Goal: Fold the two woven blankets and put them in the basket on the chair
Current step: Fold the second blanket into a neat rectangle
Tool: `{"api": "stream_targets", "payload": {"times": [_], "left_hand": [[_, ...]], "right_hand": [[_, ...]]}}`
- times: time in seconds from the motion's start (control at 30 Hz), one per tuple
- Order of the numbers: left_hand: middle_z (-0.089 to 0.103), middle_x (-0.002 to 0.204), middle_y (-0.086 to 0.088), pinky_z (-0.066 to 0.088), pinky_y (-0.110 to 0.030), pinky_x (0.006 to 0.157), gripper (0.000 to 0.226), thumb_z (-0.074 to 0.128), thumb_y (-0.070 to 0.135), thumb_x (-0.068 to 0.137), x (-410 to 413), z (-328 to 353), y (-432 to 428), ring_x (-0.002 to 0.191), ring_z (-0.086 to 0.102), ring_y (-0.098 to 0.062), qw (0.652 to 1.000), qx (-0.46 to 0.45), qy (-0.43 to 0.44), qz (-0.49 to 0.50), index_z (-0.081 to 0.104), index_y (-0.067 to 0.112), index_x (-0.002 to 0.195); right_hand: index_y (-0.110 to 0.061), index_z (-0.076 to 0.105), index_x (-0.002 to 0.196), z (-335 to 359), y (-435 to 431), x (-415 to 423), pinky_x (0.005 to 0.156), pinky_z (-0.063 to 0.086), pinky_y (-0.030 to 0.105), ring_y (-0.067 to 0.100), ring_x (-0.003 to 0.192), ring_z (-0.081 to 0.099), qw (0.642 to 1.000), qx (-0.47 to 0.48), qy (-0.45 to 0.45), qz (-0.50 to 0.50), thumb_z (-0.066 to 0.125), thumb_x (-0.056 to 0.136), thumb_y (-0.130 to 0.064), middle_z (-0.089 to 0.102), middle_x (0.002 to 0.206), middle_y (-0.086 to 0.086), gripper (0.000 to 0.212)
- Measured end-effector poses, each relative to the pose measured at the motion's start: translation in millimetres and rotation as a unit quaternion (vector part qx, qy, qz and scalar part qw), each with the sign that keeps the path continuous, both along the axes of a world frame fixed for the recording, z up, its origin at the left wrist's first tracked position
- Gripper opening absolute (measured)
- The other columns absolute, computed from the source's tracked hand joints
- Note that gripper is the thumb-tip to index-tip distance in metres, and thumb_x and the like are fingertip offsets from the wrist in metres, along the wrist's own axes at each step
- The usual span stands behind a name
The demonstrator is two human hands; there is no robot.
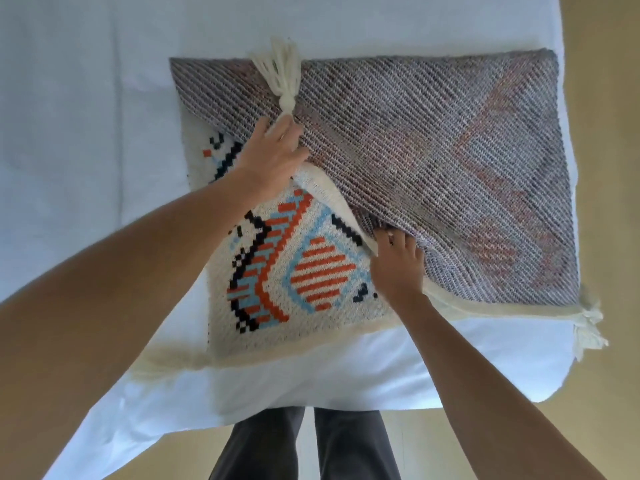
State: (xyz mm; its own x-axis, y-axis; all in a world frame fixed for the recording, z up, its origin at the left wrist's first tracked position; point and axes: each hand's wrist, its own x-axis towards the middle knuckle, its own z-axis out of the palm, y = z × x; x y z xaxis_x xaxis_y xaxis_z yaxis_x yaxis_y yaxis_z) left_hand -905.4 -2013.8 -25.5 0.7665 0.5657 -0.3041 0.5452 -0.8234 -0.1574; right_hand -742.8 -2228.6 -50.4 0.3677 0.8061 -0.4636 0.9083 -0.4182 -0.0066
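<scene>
**Observer:** Stage of the task?

**Operator:** Early, in my judgement. I see one woven blanket [311,271], part-way through its first fold. A corner flap [433,150] lies turned over across the far right half. The near left half is uncovered. I see no second blanket, basket or chair from the head camera, so that blanket, the remaining folds and both placements are left to do.

**Observer:** Location of the blanket?

**Operator:** It lies flat on a white sheet [86,116] that covers the surface in front of me. I cannot tell whether that surface is a bed or a counter.

**Observer:** State of the hands?

**Operator:** My left hand [273,154] lies on the flap's corner with fingers fairly straight, pressing it down beside the base of a cream tassel [280,74]. My right hand [394,268] has its fingers curled over the flap's cream edge and grips it.

**Observer:** Appearance of the blanket?

**Operator:** The upper face is cream with stepped diamonds and stripes in orange, pale blue and black. The underside, shown on the flap, is a muted grey diagonal weave with faint orange showing through. It has a cream border, and a second tassel [588,323] hangs at the right corner. It looks thick and soft, likely to hold a fold loosely.
</scene>
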Motion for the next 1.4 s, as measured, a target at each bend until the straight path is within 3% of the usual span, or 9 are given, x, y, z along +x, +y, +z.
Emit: {"api": "stream_targets", "payload": {"times": [0.1, 0.27, 0.53, 0.67, 0.87, 1.0, 1.1, 1.23, 1.4], "left_hand": [[0.035, 0.141, -0.015, 0.018, -0.056, 0.113, 0.043, 0.068, 0.024, 0.080, 1.3, 4.2, -1.8, 0.138, 0.019, -0.033, 0.998, 0.036, 0.054, -0.007, 0.057, 0.013, 0.120], [0.063, 0.106, -0.010, 0.028, -0.047, 0.107, 0.026, 0.056, 0.021, 0.085, -15.5, 20.2, -27.1, 0.108, 0.053, -0.028, 0.996, 0.047, 0.060, 0.054, 0.058, 0.008, 0.108], [0.066, 0.108, -0.006, 0.045, -0.034, 0.087, 0.042, 0.047, 0.026, 0.094, -116.7, 13.1, -156.9, 0.093, 0.062, -0.026, 0.966, -0.156, 0.089, 0.187, 0.037, 0.020, 0.134], [0.062, 0.116, -0.007, 0.048, -0.037, 0.084, 0.048, 0.047, 0.024, 0.092, -143.0, 3.7, -230.5, 0.099, 0.062, -0.028, 0.939, -0.221, 0.125, 0.231, 0.035, 0.019, 0.139], [0.052, 0.124, -0.009, 0.031, -0.041, 0.103, 0.038, 0.062, 0.021, 0.077, -152.4, 1.3, -252.3, 0.123, 0.043, -0.030, 0.967, -0.106, 0.096, 0.209, 0.058, 0.016, 0.114], [0.058, 0.118, -0.002, 0.039, -0.034, 0.094, 0.031, 0.052, 0.019, 0.086, -161.0, -0.3, -252.1, 0.111, 0.056, -0.023, 0.921, -0.162, 0.171, 0.309, 0.050, 0.019, 0.117], [0.053, 0.119, -0.005, 0.043, -0.034, 0.086, 0.034, 0.050, 0.030, 0.089, -174.4, -1.4, -256.1, 0.110, 0.053, -0.024, 0.894, -0.168, 0.188, 0.370, 0.046, 0.017, 0.120], [0.048, 0.121, -0.009, 0.036, -0.039, 0.091, 0.051, 0.048, 0.050, 0.086, -178.9, -5.3, -263.8, 0.112, 0.043, -0.027, 0.924, -0.122, 0.155, 0.327, 0.041, 0.014, 0.121], [0.045, 0.118, -0.012, 0.049, -0.036, 0.073, 0.049, 0.047, 0.009, 0.087, -155.3, -7.0, -275.1, 0.096, 0.056, -0.028, 0.902, -0.171, 0.039, 0.394, 0.031, 0.004, 0.134]], "right_hand": [[-0.006, 0.047, 0.130, -1.5, 5.4, 1.3, 0.103, 0.038, 0.047, 0.035, 0.121, 0.046, 1.000, 0.019, -0.002, -0.011, 0.041, 0.092, -0.003, 0.050, 0.132, 0.018, 0.038], [-0.001, 0.051, 0.122, 11.5, -1.0, 12.3, 0.099, 0.043, 0.047, 0.032, 0.111, 0.054, 0.996, 0.058, 0.061, -0.016, 0.044, 0.090, 0.000, 0.058, 0.118, 0.016, 0.033], [-0.001, 0.061, 0.094, 25.7, -50.6, 0.0, 0.074, 0.045, 0.039, 0.026, 0.075, 0.054, 0.984, 0.105, 0.119, 0.083, 0.049, 0.089, 0.003, 0.061, 0.079, 0.011, 0.014], [-0.006, 0.061, 0.096, 19.9, -89.3, -7.3, 0.080, 0.040, 0.040, 0.029, 0.087, 0.054, 0.980, 0.038, 0.101, 0.164, 0.048, 0.088, -0.001, 0.061, 0.091, 0.009, 0.016], [-0.004, 0.062, 0.101, 18.2, -96.7, -12.9, 0.080, 0.044, 0.045, 0.033, 0.090, 0.055, 0.978, 0.035, 0.084, 0.190, 0.059, 0.080, -0.003, 0.059, 0.095, 0.014, 0.022], [-0.007, 0.059, 0.105, 17.6, -96.8, -19.3, 0.084, 0.040, 0.043, 0.032, 0.096, 0.051, 0.973, 0.006, 0.064, 0.221, 0.053, 0.085, -0.008, 0.056, 0.102, 0.013, 0.022], [-0.006, 0.059, 0.105, 17.9, -98.4, -24.0, 0.084, 0.042, 0.043, 0.032, 0.095, 0.051, 0.974, 0.008, 0.056, 0.219, 0.052, 0.084, -0.005, 0.056, 0.101, 0.013, 0.022], [-0.004, 0.061, 0.099, 18.8, -105.5, -32.4, 0.074, 0.047, 0.044, 0.034, 0.084, 0.055, 0.972, 0.052, 0.052, 0.224, 0.064, 0.067, 0.003, 0.057, 0.093, 0.015, 0.032], [-0.009, 0.062, 0.107, 15.6, -117.0, -41.0, 0.075, 0.050, 0.043, 0.032, 0.085, 0.056, 0.967, 0.071, 0.007, 0.244, 0.066, 0.064, 0.003, 0.059, 0.097, 0.013, 0.045]]}}
